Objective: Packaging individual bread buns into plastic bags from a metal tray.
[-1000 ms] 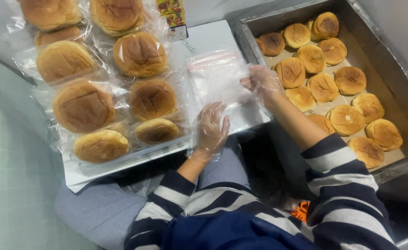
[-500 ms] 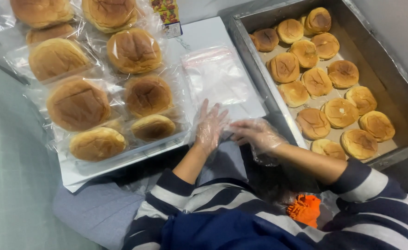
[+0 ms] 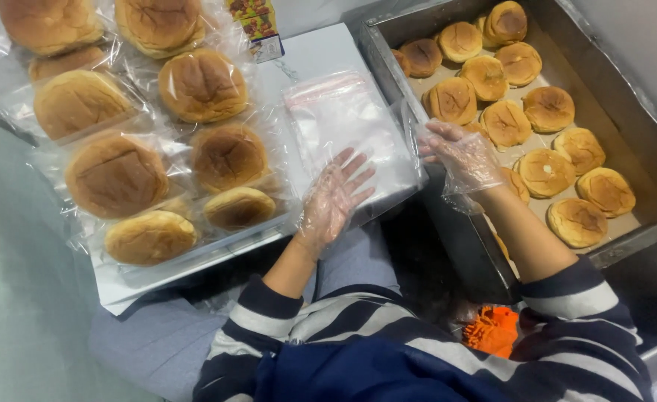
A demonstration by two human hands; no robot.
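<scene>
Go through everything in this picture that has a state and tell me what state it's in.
Left hand: gloved, flat on the empty bags.
Right hand: gloved, fingers spread, at the bags' edge.
Clear bags: empty, stacked flat.
Bagged buns: wrapped, piled on the white board.
Metal tray: holds loose, unwrapped buns.

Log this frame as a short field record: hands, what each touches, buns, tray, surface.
left hand: in a thin clear glove, fingers spread, resting flat on the stack of clear plastic bags
right hand: gloved, at the right edge of the bags, beside the metal tray; grip unclear
loose buns: unwrapped, lying in the metal tray
bagged buns: each in a clear bag, piled on the white board
sleeves: striped, dark and white
</scene>
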